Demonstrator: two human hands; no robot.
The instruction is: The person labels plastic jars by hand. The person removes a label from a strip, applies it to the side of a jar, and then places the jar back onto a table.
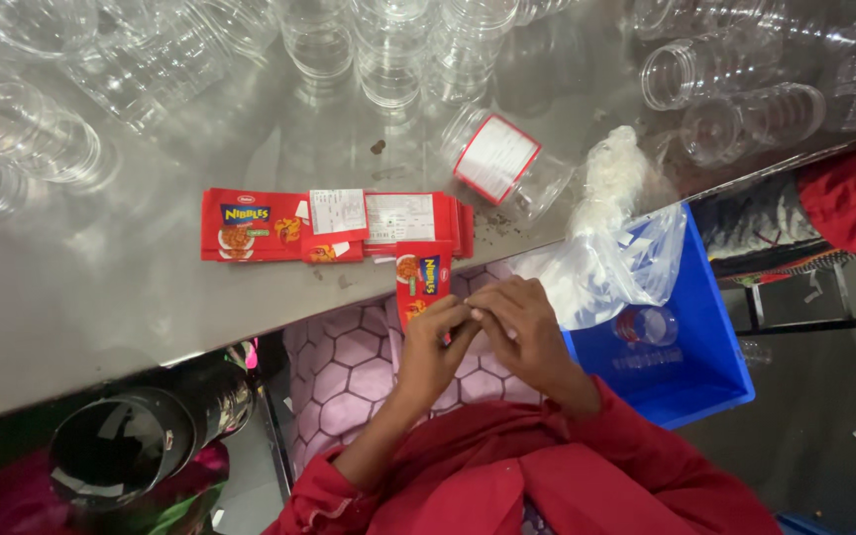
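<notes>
A red printed paper label [422,282] is pinched at its near end between the left hand [435,342] and right hand [519,327] just off the steel table's [101,287] near edge, beside a stack of red labels [334,226], with a labelled clear plastic jar [503,164] lying farther right

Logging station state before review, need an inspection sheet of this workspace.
Surface: steel table, scuffed, crumbs near the edge.
Job's things: red label pinched by left hand and right hand; stack of red labels on the table.
Clutter: clear empty jars crowd the far side; one labelled jar on its side; plastic bag.
Grips: both hands closed on the label.
Cables: nothing seen.
Surroundings: blue crate at right, black cylinder below the table.
</notes>
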